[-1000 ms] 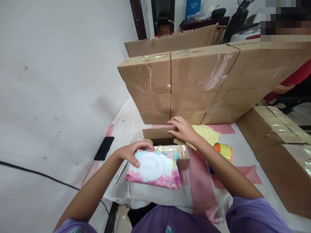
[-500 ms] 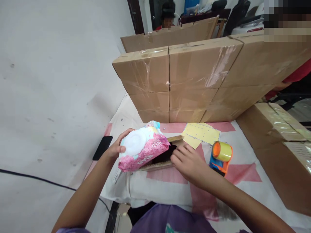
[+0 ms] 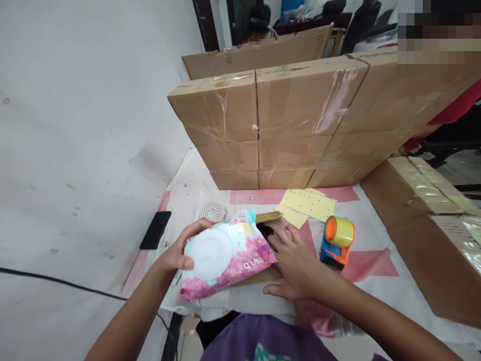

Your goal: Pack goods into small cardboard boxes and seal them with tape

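My left hand [image 3: 180,250] grips the left end of a pink and white pack of wet wipes [image 3: 244,240] with a round white lid. The pack is tilted over a small cardboard box [image 3: 268,216] and hides most of it; part of the box's dark opening shows. Around the right end of that box is my right hand [image 3: 296,260], fingers at the opening and thumb spread along the near side. To the right of this hand stands a blue and orange tape dispenser [image 3: 334,253] with a roll of yellowish tape [image 3: 341,231].
Stacked cardboard boxes [image 3: 293,115] wall off the back of the table, and another large box [image 3: 409,240] stands at the right. Yellow paper sheets [image 3: 310,204], a white mesh piece [image 3: 212,211] and a black phone [image 3: 156,229] lie about. Beyond the boxes are other people.
The wipes pack has come nearer to me and further right, covering more of the small box. My right hand has shifted its hold, with the thumb now spread outward. The white mesh piece has come into view.
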